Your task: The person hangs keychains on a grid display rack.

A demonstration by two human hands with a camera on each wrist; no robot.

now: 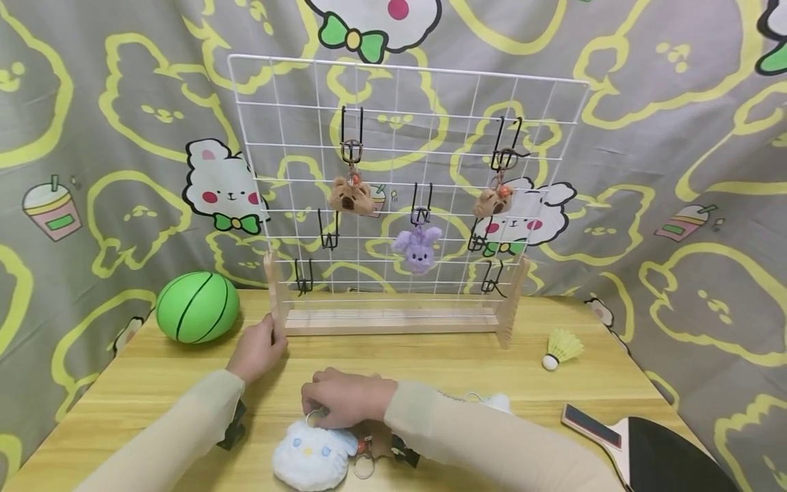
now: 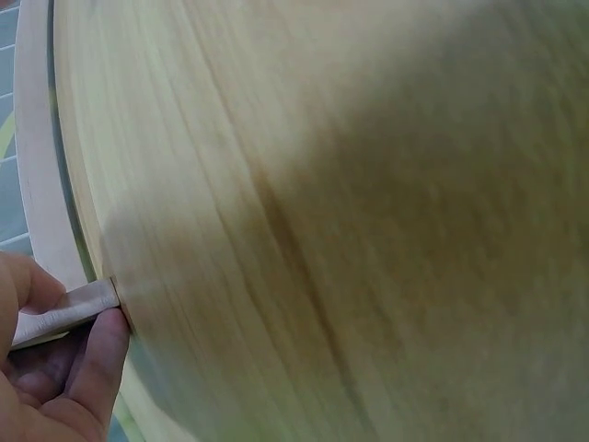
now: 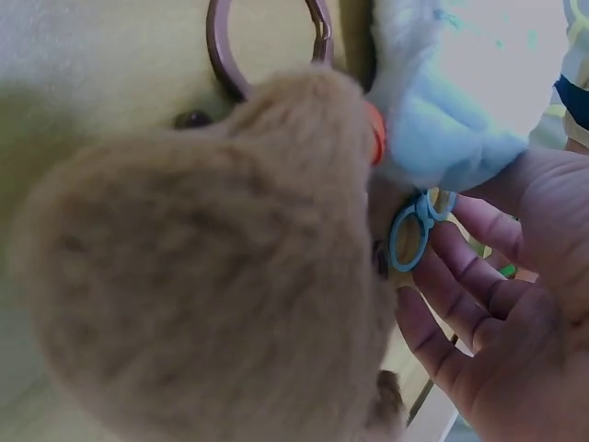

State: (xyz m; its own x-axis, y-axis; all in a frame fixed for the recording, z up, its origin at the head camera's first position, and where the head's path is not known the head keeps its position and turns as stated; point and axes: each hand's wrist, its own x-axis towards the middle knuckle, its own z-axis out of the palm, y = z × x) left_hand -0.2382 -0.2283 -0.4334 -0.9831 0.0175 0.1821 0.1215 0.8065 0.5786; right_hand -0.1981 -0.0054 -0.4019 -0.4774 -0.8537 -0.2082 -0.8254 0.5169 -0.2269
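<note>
Hands (image 1: 258, 350) (image 1: 347, 398) grip stand (image 1: 274, 287) (left) and plush's (image 1: 312, 456) ring (image 3: 394, 241).

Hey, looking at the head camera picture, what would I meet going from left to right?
Green ball, left hand, white-and-blue plush, purple bunny charm, rightmost brown bear charm, yellow shuttlecock, black paddle.
</note>
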